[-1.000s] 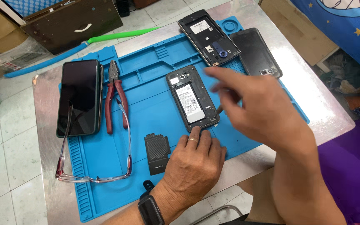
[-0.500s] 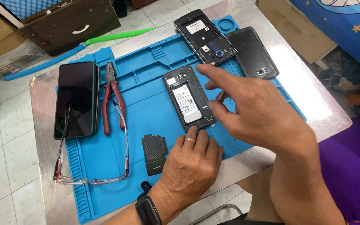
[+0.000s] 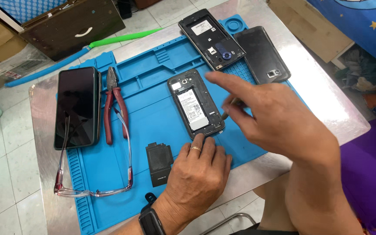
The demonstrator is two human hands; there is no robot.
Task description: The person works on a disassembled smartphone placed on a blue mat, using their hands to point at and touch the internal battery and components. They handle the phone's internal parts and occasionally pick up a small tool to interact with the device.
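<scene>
Opened phone point(image 3: 196, 103), light, rigid, fragile inside, best gripped by edges: left hand point(image 3: 196, 174) fingers lying flat, steadying its lower end; right hand point(image 3: 279, 122) hovering, pinching slim tool point(image 3: 231, 106).

Bright, even daylight fills the scene, and the bare metal counter point(image 3: 327, 104) throws back a white glare on its right side. Shadows stay soft and short under the glasses point(image 3: 93, 182) and pliers point(image 3: 115, 104). The right hand point(image 3: 279, 122) is slightly motion-blurred — its raised fingers point(image 3: 223, 82) smeared — while the blue mat point(image 3: 149, 117) stays sharp.
</scene>
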